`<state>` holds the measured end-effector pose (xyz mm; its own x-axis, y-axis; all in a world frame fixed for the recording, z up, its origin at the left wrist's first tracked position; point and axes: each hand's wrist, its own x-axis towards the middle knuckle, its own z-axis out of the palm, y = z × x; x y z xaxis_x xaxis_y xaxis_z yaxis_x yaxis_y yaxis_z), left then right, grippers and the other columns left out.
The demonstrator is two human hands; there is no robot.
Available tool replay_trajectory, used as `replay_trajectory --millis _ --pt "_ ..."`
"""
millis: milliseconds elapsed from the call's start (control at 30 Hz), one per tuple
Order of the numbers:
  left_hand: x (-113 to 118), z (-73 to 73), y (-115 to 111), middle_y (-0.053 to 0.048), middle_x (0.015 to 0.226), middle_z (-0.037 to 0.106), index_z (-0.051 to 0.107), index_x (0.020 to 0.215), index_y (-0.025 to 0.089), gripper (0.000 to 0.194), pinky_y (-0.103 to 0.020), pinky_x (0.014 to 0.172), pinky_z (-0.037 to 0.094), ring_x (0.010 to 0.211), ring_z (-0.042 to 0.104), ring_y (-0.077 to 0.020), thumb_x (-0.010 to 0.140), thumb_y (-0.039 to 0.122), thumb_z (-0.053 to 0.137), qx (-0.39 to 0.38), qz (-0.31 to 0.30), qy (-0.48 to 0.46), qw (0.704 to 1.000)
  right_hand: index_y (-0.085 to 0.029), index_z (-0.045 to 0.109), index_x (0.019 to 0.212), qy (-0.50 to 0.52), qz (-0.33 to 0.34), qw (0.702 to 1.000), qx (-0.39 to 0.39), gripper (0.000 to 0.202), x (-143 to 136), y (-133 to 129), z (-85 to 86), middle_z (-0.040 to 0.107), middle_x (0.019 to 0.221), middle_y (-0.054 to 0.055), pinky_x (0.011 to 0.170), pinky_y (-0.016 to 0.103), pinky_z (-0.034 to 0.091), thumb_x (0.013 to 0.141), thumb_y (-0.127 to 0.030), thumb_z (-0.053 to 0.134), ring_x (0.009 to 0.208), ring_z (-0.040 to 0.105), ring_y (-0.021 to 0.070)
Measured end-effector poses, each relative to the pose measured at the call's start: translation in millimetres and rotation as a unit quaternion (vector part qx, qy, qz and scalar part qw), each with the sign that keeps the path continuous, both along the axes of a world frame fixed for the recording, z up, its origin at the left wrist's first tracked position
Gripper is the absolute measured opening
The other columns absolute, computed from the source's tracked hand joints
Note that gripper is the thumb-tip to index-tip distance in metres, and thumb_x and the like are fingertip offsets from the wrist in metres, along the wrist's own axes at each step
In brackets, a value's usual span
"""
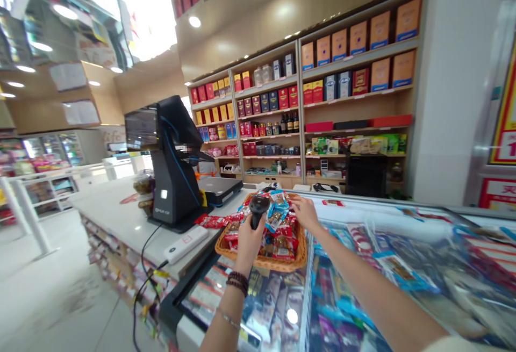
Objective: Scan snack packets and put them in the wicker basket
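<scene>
My left hand [250, 234] is wrapped round the handle of a black handheld scanner [260, 205], whose head points away from me over a wicker basket [278, 264]. Small red packets [284, 247] and blue-and-white packets [278, 204] fill the basket. At the basket's right rim is my right hand [305, 212], its fingers bent toward the packets at the back; whether they grip one is too small to tell. The basket rests on the glass top of a display freezer [282, 298] holding packaged goods.
A black checkout terminal [173, 180] stands left on the white counter [108, 201], with a flat grey device [221, 188] behind it. A white box with a cable [185, 244] lies nearer. Stocked shelves [300, 105] line the back wall; loose packets lie on the freezer's right.
</scene>
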<state>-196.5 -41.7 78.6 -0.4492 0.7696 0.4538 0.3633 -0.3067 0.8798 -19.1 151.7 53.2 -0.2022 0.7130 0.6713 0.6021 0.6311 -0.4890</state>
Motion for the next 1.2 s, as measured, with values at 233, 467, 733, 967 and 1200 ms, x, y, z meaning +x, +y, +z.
replay_trajectory --millis 233,467,733,967,1200 --pt "80.8 -0.2 10.5 0.003 0.054 0.055 0.061 0.08 0.021 0.046 -0.026 0.047 0.036 0.044 0.05 -0.0145 0.087 0.066 0.068 -0.035 -0.121 0.003 0.992 -0.026 0.084 0.094 0.005 -0.049 0.998 0.03 0.023 118.2 -32.8 -19.8 0.082 0.108 0.009 0.11 0.049 0.046 0.095 -0.028 0.061 0.111 0.068 0.0299" --pt "176.9 -10.3 15.5 0.004 0.053 0.054 0.059 0.08 0.021 0.037 -0.025 0.048 0.038 0.045 0.054 -0.0145 0.088 0.057 0.069 -0.058 -0.225 0.003 0.973 -0.024 0.083 0.088 0.046 -0.24 0.968 -0.064 0.019 270.8 -73.8 -39.8 0.083 0.101 0.011 0.102 0.043 0.052 0.09 -0.035 0.068 0.103 0.074 0.0299" --pt "243.1 -42.4 13.7 0.005 0.051 0.052 0.057 0.076 0.023 0.04 -0.025 0.047 0.036 0.043 0.052 -0.0144 0.089 0.058 0.07 -0.086 -0.271 -0.019 0.958 -0.025 0.082 0.079 -0.025 -0.252 0.959 -0.125 0.039 298.2 -126.3 -85.0 0.082 0.103 0.011 0.095 0.042 0.054 0.072 -0.063 0.087 0.105 0.074 0.0332" --pt "244.4 -61.6 16.3 0.006 0.05 0.048 0.053 0.076 0.024 0.051 -0.025 0.044 0.032 0.041 0.048 -0.0136 0.083 0.071 0.073 -0.106 -0.31 -0.056 0.943 -0.025 0.078 0.089 0.146 -0.25 0.95 -0.12 0.025 300.7 -124.0 -90.1 0.082 0.091 0.007 0.083 0.039 0.056 0.083 -0.049 0.075 0.085 0.075 0.0266" --pt "241.9 -56.4 8.6 0.005 0.052 0.05 0.052 0.07 0.024 0.06 -0.025 0.044 0.036 0.041 0.047 -0.0112 0.075 0.078 0.076 -0.106 -0.399 -0.036 0.91 -0.023 0.076 0.089 0.297 -0.258 0.915 -0.089 0.026 313.6 -124.0 -88.9 0.081 0.09 0.009 0.083 0.04 0.058 0.085 -0.047 0.068 0.084 0.073 0.0281"
